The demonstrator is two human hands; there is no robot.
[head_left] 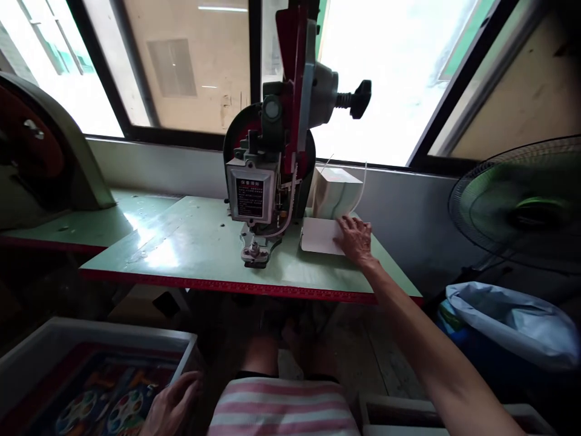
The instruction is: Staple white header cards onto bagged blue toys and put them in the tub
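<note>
My right hand (356,238) reaches onto the green-topped table and grips the right end of a flat white card (321,235), fingers over its far edge and thumb on its near side. I cannot tell whether it is one card or several. Just behind stands a block of stacked white cards (333,197) with a loose strap or cord around it. My left hand (175,404) is low at the left, by the rim of a pale crate (122,329), its fingers loosely bent and apart with nothing visible in them. Dark printed pieces with colourful round designs (124,410) lie inside the crate.
A red and green press machine (258,188) with a labelled front stands mid-table. Another machine (49,145) is at the left. To the right are a fan (535,212) and a bag-lined bin (512,321). The table's red front edge (227,287) faces me.
</note>
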